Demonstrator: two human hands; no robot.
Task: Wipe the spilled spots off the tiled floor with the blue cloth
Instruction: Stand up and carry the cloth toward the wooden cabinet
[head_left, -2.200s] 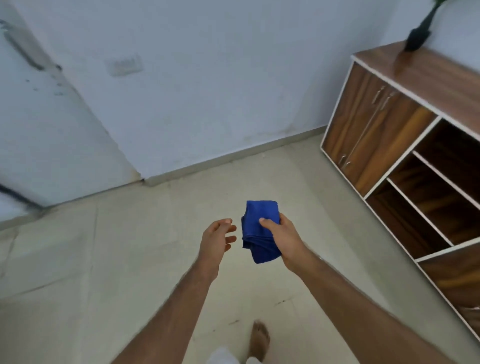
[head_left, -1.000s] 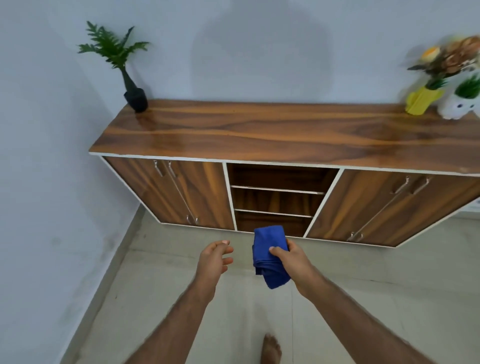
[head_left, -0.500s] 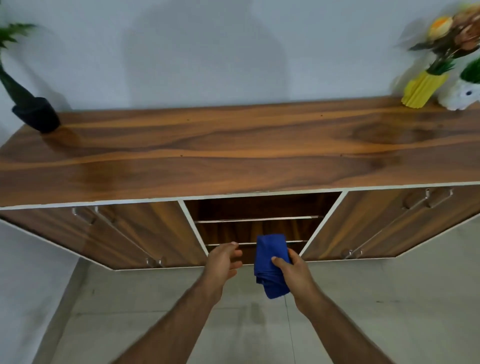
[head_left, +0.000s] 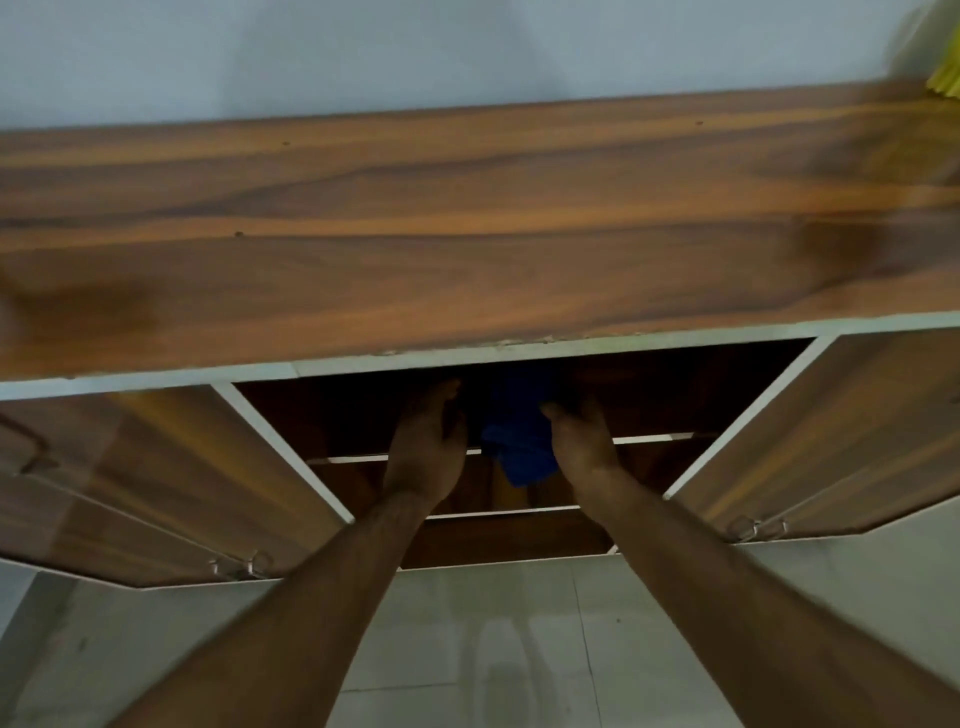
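The folded blue cloth (head_left: 514, 441) hangs in front of the dark open middle compartment of a wooden cabinet (head_left: 467, 228). My right hand (head_left: 582, 441) grips its right side, thumb across the cloth. My left hand (head_left: 426, 447) is just left of the cloth with fingers spread, and I cannot tell whether it touches the fabric. The cloth's upper part fades into the compartment's shadow. Pale tiled floor (head_left: 493, 649) lies below my arms; no spots stand out on it.
The cabinet's top board juts out over my hands. Closed wooden doors with metal handles flank the open shelves on the left (head_left: 130, 483) and right (head_left: 831, 431). A yellow object (head_left: 945, 80) stands at the top's far right edge. White shelf edges cross the compartment.
The view has closed in on the cabinet and tilted down. Both hands with the cloth have moved forward and up into the mouth of the middle compartment.
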